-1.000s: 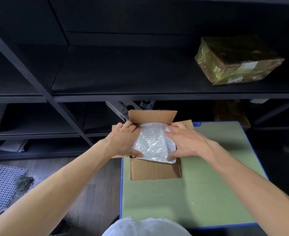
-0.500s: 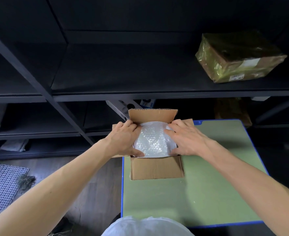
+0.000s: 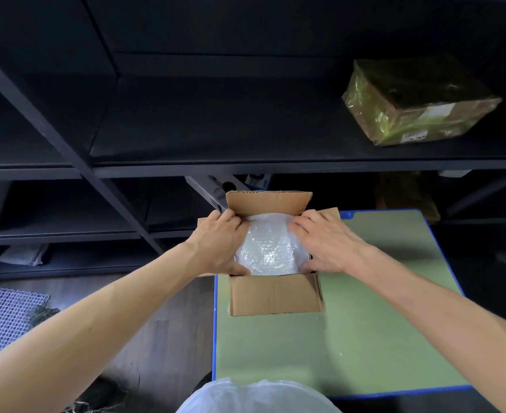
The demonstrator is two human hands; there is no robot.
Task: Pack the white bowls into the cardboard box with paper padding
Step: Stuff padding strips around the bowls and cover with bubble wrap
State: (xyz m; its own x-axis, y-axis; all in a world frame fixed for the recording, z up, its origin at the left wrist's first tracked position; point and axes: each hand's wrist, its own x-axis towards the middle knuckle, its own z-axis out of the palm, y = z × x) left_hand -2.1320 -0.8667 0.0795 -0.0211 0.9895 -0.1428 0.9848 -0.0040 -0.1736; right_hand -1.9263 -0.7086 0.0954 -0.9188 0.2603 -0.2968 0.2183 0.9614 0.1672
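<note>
Bowls: white bowls not visible as such; only a clear bubble-wrap bundle (image 3: 271,251) showing inside the open brown cardboard box (image 3: 275,296); contents of the bundle cannot be told.
Box: standing on the green tabletop with blue edge (image 3: 365,338), at its far left corner; far flap upright, near flap folded down over the front wall, side flaps spread under the hands.
Bundle position: filling the box opening, crumpled and shiny, top about level with the rim.
Left hand (image 3: 220,244): palm down, spread over the left edge of the box; fingers (image 3: 231,217) reaching the far left corner, thumb lying along the near left edge of the bundle; flat press, nothing clasped.
Right hand (image 3: 324,242): palm down, spread over the right edge of the box; fingertips touching the far right part of the bundle, thumb at its near right corner; flat press, nothing clasped.
Forearms: bare, entering from both lower corners.
Shelving: dark metal shelving unit (image 3: 246,168) behind the table.
Parcel: brown carton wrapped in yellowish film (image 3: 418,105), on the shelf at upper right, well apart from the box.
Foreground: pale translucent plastic sheet (image 3: 257,397) at the bottom edge, near the table's near side.
Floor: dark wood; grey mesh mat (image 3: 4,320) at far left.
</note>
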